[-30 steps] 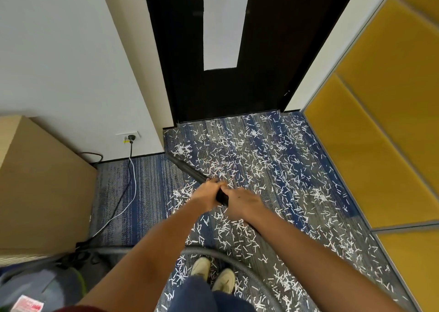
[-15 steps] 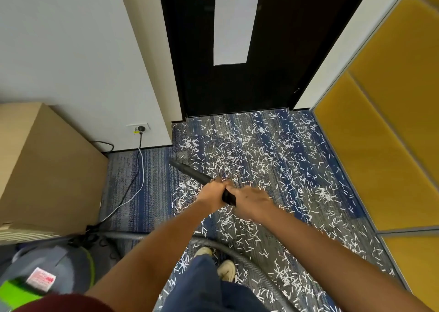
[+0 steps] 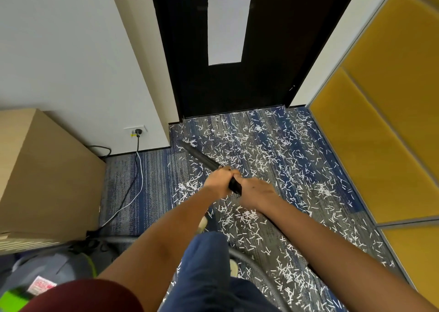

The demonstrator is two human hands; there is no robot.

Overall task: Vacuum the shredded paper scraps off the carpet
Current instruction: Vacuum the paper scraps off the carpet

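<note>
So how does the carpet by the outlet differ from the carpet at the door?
The carpet by the outlet is almost bare of scraps; the carpet at the door is thick with white scraps. Loose cords cross the carpet by the outlet; the wand reaches over the carpet at the door. Both are the same blue-grey striped pile.

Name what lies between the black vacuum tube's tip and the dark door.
In the head view, blue-grey carpet strewn with white shredded paper scraps separates the black vacuum tube from the dark door.
</note>
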